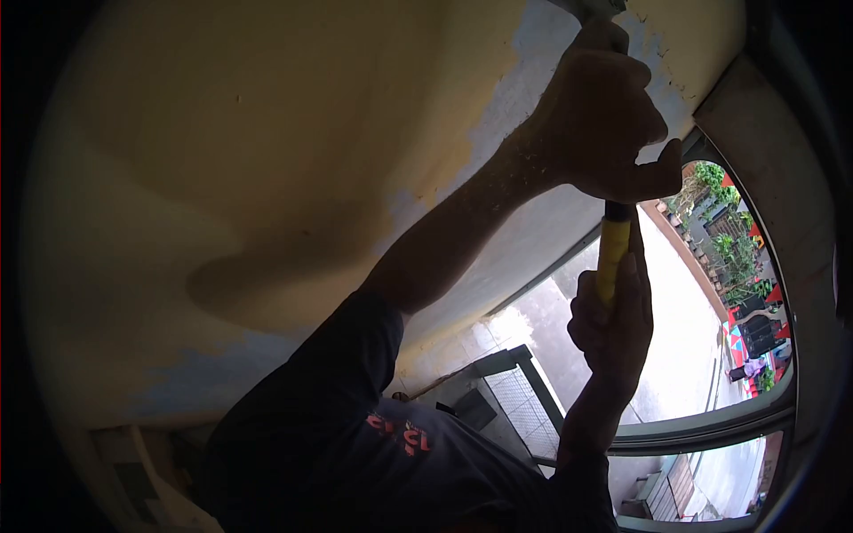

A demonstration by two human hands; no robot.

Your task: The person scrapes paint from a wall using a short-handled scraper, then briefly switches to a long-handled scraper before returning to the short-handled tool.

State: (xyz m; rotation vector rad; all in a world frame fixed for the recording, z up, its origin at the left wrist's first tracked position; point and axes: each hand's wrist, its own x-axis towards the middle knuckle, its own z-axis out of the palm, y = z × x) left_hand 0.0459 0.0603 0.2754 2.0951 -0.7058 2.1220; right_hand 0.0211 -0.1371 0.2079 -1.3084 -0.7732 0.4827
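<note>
My left hand (pixel 613 120) is raised high against the wall, its fingers curled around the upper part of a long-handled scraper, with one finger sticking out. Just above that fist, the scraper's grey metal head (pixel 591 7) is partly cut off by the top edge of the view. Lower down, my right hand (pixel 613 311) is wrapped round the yellow handle (pixel 613 244), which has a black section below my left hand. Both hands are dark against the bright window. The wall (pixel 355 115) has yellowish paint, with bare grey-blue patches (pixel 502 111) near my left forearm.
A curved-looking window frame (pixel 711 431) stands at the right, with plants (pixel 733 258) and pavement beyond it. A dark-framed mesh panel (pixel 524 413) is below, near my body. At lower left is a wooden frame (pixel 147 471). My shadow falls on the wall.
</note>
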